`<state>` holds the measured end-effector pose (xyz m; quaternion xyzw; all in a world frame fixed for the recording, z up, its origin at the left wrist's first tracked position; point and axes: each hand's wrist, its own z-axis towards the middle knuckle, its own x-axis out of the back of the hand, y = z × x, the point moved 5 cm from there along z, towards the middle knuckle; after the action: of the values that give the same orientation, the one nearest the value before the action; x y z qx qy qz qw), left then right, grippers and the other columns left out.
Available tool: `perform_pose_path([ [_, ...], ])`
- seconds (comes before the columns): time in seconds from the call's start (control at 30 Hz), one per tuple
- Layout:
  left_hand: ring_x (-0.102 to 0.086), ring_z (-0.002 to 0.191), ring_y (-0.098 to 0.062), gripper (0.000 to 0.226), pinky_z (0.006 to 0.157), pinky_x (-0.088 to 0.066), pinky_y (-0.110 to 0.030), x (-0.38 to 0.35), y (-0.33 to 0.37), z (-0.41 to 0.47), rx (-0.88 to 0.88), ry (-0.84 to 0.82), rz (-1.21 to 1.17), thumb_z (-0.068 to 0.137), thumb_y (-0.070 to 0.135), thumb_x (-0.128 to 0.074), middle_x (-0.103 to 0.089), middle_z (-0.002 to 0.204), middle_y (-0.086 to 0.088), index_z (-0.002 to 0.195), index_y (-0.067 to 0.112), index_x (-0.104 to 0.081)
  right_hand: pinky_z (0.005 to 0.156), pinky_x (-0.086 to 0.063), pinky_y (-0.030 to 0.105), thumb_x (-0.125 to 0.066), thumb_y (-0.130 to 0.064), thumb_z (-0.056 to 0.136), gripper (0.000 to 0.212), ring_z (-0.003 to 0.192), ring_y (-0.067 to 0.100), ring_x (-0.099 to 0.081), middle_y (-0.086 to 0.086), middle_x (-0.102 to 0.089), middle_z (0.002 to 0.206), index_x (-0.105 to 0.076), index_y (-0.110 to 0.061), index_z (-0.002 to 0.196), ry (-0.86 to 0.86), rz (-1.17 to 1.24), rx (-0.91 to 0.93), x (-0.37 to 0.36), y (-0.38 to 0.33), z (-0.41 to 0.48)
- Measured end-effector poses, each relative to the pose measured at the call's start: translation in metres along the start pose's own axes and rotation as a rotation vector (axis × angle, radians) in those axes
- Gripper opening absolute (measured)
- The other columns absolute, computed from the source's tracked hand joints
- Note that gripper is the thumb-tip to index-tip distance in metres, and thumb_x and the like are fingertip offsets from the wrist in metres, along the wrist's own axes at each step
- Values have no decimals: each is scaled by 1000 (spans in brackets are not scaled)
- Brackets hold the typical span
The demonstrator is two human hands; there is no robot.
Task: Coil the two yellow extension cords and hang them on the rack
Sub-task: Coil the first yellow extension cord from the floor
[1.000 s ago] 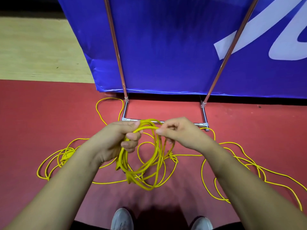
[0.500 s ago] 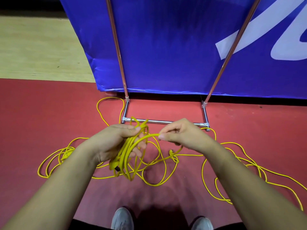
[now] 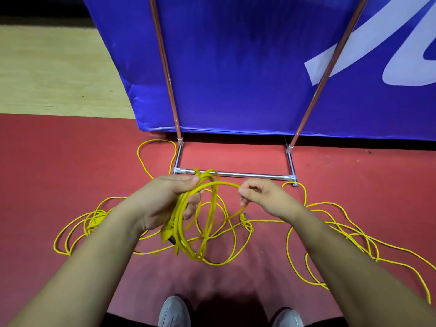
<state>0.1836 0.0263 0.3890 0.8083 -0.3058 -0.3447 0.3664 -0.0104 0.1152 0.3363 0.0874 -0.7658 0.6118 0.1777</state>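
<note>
The left hand (image 3: 165,204) is closed around a bunch of yellow cord loops (image 3: 188,232) so they stay together; the right hand (image 3: 262,197) pinches the next bit of cord to add it; more cord (image 3: 330,223) lies loose on the red floor (image 3: 59,161), near the rack (image 3: 236,173).

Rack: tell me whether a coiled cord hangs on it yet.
No: the rack is bare; the coil is in the left hand.

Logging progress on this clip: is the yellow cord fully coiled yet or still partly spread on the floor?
Partly coiled. The left hand grips several loops; the right hand pinches the next stretch, and loose cord lies spread on the floor.
</note>
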Motion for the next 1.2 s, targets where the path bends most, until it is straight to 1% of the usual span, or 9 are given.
perform_pose_path([
  [0.17,-65,56,-29,29,50,-52,-28,2,-9,-1,45,-19,99,87,25,-54,-67,78,-21,92,-1,-62,62,-43,18,-67,-21,90,19,61,-2,-54,-6,-65,63,-73,-6,80,-6,-67,59,0,-36,0],
  [0.4,-31,37,-7,21,42,-22,-22,0,1,-4,3,-164,-88,85,21,-65,-36,59,1,90,3,-54,59,-39,29,-68,-28,89,25,62,8,-47,8,-58,65,-66,-6,77,-17,-95,205,-11,-67,0],
  [0.57,-33,36,-3,32,39,-24,-19,8,12,-9,-31,-230,-243,74,20,-76,-38,58,4,89,3,-53,78,-44,16,-58,-20,96,19,79,1,-58,6,-68,85,-68,-5,90,-191,-103,12,0,-2,-2],
  [0.63,-32,36,-5,25,39,-25,-20,11,11,-8,-20,-168,-215,79,20,-69,-36,58,4,88,4,-52,89,-47,29,-56,-16,97,18,86,13,-64,12,-68,84,-66,-3,89,-173,7,-39,3,12,-3],
  [0.73,-36,38,-14,16,40,-31,-23,20,9,-5,-13,14,-35,86,19,-51,-37,57,-1,88,3,-51,65,-51,36,-53,-14,97,17,57,23,-54,6,-49,63,-66,-8,87,4,310,-67,11,6,1],
  [0.8,-45,40,-21,18,40,-38,-25,26,5,-4,-6,83,51,85,17,-50,-44,57,-7,89,0,-54,48,-31,26,-53,-14,97,19,47,14,-29,0,-33,55,-67,-3,90,139,403,-32,23,-12,2],
  [0.87,-54,44,-26,22,43,-45,-27,30,2,-4,22,89,81,82,18,-52,-51,60,-11,91,-1,-56,48,-18,26,-56,-15,96,22,48,13,-19,-2,-26,54,-68,1,89,156,357,-12,32,-31,0],
  [1.07,-64,50,-29,21,45,-51,-28,34,7,-5,15,104,-12,87,15,-48,-63,67,-16,89,-3,-58,46,-24,22,-64,-19,91,21,46,14,-27,-5,-37,47,-74,-9,75,-73,-95,-32,34,-54,-11],
  [1.2,-65,49,-29,23,43,-52,-27,24,3,-5,44,91,34,90,13,-47,-69,78,-25,90,-5,-62,50,-26,24,-64,-25,92,20,50,14,-31,-2,-39,53,-75,-15,79,-98,-157,21,19,-60,-11],
])
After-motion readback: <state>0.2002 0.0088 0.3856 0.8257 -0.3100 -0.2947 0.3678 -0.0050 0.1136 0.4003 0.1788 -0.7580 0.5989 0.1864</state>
